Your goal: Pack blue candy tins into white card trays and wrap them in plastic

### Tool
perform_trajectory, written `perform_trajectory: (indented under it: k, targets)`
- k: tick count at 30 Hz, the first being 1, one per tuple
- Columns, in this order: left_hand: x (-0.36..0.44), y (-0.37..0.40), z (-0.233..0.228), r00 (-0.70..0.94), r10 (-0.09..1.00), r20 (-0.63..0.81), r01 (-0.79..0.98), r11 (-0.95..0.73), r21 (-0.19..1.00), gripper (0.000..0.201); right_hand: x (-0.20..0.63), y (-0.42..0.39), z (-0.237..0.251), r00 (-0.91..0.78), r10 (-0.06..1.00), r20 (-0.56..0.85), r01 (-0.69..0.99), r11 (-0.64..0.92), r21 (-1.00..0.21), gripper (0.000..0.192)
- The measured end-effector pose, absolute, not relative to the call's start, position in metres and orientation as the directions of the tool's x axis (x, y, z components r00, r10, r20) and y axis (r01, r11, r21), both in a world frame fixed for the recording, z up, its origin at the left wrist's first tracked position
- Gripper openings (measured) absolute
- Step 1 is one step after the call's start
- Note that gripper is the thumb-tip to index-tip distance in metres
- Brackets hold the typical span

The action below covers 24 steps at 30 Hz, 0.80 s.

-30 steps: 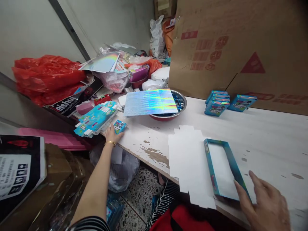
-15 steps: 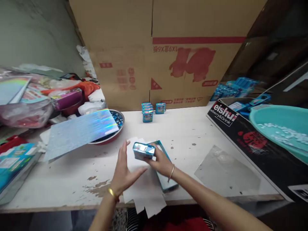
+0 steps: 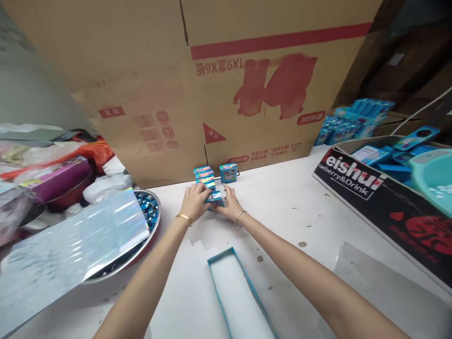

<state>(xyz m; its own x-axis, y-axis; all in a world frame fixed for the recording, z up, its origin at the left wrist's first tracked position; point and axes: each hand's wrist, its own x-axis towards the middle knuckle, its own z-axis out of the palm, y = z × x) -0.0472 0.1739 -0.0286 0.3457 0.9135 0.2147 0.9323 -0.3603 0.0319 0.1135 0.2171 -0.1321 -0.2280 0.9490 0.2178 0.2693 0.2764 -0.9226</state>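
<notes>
At the foot of the cardboard wall, both of my hands are at a short row of small blue boxes (image 3: 204, 175). My right hand (image 3: 231, 205) grips one small blue box (image 3: 214, 197) from its right side, at the near end of the row. My left hand (image 3: 193, 202) is closed against the row's near end, its fingertips on the boxes and its thumb by the held box; part of the contact is hidden. Another small blue box (image 3: 228, 173) stands apart to the right. Nearer to me lies a long shallow blue-edged tray (image 3: 237, 294) with a white inside.
A large cardboard carton (image 3: 141, 84) forms the back wall. On the left, a shiny holographic sheet (image 3: 81, 245) lies across a metal bowl (image 3: 155, 207) of blue wrapped pieces. A black carton (image 3: 374, 202), a turquoise basin (image 3: 434, 174) and a clear plastic sheet (image 3: 384, 287) are on the right.
Both hands have moved forward from above the tray to the row of boxes, the right one carrying the small blue box. My left hand, open before, has closed at the row. The view has shifted.
</notes>
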Motion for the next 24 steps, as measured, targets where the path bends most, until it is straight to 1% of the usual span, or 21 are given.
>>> perform_trajectory:
  k: [1, 2, 4, 6, 7, 8, 10, 11, 14, 18, 21, 24]
  targets:
    - [-0.049, 0.181, -0.03, 0.339, 0.911, 0.237, 0.936, -0.352, 0.016, 0.037, 0.113, 0.226, -0.136, -0.249, 0.947, 0.206, 0.288, 0.275, -0.917, 0.108]
    - [-0.052, 0.187, -0.031, 0.331, 0.909, 0.251, 0.939, -0.345, 0.012, 0.046, 0.111, 0.234, -0.138, -0.279, 0.942, 0.186, 0.301, 0.27, -0.914, 0.118]
    - [-0.056, 0.201, -0.031, 0.323, 0.917, 0.236, 0.941, -0.337, 0.02, 0.077, 0.107, 0.247, -0.141, -0.345, 0.924, 0.164, 0.296, 0.273, -0.915, 0.128]
    - [-0.059, 0.215, -0.032, 0.322, 0.937, 0.138, 0.944, -0.329, 0.026, 0.111, 0.101, 0.255, -0.141, -0.431, 0.878, 0.207, 0.224, 0.326, -0.918, 0.13]
    - [-0.061, 0.221, -0.033, 0.321, 0.945, 0.067, 0.946, -0.323, 0.029, 0.12, 0.098, 0.257, -0.141, -0.473, 0.847, 0.244, 0.166, 0.358, -0.919, 0.13]
    - [-0.062, 0.226, -0.035, 0.319, 0.948, -0.004, 0.947, -0.319, 0.032, 0.124, 0.095, 0.258, -0.141, -0.506, 0.816, 0.28, 0.105, 0.381, -0.919, 0.129]
    - [-0.063, 0.233, -0.037, 0.318, 0.942, -0.105, 0.948, -0.315, 0.046, 0.123, 0.092, 0.258, -0.141, -0.54, 0.776, 0.327, 0.01, 0.395, -0.919, 0.125]
    - [-0.063, 0.234, -0.039, 0.315, 0.94, -0.129, 0.949, -0.311, 0.053, 0.12, 0.091, 0.256, -0.141, -0.544, 0.769, 0.337, -0.015, 0.392, -0.92, 0.123]
    - [-0.061, 0.231, -0.041, 0.289, 0.949, -0.128, 0.957, -0.284, 0.05, 0.116, 0.092, 0.252, -0.14, -0.539, 0.775, 0.33, -0.01, 0.386, -0.923, 0.12]
    - [-0.05, 0.221, -0.038, 0.265, 0.959, -0.1, 0.963, -0.268, -0.01, 0.107, 0.111, 0.236, -0.132, -0.55, 0.798, 0.244, 0.122, 0.366, -0.922, 0.12]
    - [-0.034, 0.213, -0.034, 0.235, 0.969, -0.074, 0.97, -0.239, -0.047, 0.103, 0.146, 0.198, -0.122, -0.53, 0.834, 0.151, 0.276, 0.338, -0.9, 0.109]
    - [-0.017, 0.206, -0.031, 0.175, 0.982, -0.072, 0.982, -0.18, -0.063, 0.099, 0.186, 0.135, -0.108, -0.485, 0.87, 0.09, 0.401, 0.312, -0.862, 0.095]
